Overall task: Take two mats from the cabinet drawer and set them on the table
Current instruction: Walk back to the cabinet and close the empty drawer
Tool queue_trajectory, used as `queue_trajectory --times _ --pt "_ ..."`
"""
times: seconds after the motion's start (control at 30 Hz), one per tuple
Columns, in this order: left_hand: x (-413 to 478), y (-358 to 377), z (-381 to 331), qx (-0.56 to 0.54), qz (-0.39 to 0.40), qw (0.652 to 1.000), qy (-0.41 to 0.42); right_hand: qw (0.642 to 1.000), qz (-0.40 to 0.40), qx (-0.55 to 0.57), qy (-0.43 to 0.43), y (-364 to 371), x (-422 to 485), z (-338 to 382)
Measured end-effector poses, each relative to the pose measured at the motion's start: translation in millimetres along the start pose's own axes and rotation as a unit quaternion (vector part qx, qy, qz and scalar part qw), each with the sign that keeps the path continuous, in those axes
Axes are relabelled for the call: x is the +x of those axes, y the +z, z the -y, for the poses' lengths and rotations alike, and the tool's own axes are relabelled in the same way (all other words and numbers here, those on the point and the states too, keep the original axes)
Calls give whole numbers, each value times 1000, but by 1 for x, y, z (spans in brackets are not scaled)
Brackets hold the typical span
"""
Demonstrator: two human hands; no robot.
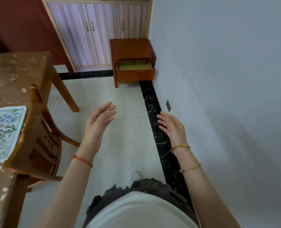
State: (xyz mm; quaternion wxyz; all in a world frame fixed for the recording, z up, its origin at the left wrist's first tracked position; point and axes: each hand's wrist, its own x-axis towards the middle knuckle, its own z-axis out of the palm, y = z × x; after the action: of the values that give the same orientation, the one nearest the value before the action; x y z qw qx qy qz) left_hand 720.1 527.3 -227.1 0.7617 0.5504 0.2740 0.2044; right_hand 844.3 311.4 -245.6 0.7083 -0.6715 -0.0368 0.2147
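A small brown wooden cabinet (131, 48) stands on the floor against the right wall, ahead of me. Its drawer (134, 73) is pulled out, and a flat yellowish lining shows inside; I cannot tell what it is. One floral mat (2, 134) lies on the brown table (14, 74) at the left edge. My left hand (98, 124) and my right hand (172, 126) are raised over the floor, fingers spread, holding nothing. Both hands are well short of the cabinet.
A wooden chair (36, 137) is tucked against the table on my left. Pale cupboards (97, 30) line the back wall. A black marble strip (161, 137) runs along the floor by the grey wall (227, 79). Light floor tiles lie between me and the cabinet.
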Motion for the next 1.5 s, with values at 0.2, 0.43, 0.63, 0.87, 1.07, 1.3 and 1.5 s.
queue_trajectory --times 0.2,0.43,0.63,0.87,1.07,1.3,1.5 --pt "69 25 -6 -3 -37 999 8 999 31 -16 7 6 91 25" --pt "170 43 -7 -3 -43 999 5 998 47 -28 18 19 194 30" --pt "281 51 -18 2 -48 999 4 999 38 -13 28 49 305 42" --pt "419 58 -50 9 -57 998 -4 999 36 -17 33 94 435 73" --pt "516 72 -61 43 -36 998 -31 998 18 -10 56 117 520 84" --pt "609 99 -51 58 -36 995 -79 995 -11 9 99 118 618 97" --pt "691 137 -41 49 -67 990 -116 991 -2 -10 137 110 722 101"
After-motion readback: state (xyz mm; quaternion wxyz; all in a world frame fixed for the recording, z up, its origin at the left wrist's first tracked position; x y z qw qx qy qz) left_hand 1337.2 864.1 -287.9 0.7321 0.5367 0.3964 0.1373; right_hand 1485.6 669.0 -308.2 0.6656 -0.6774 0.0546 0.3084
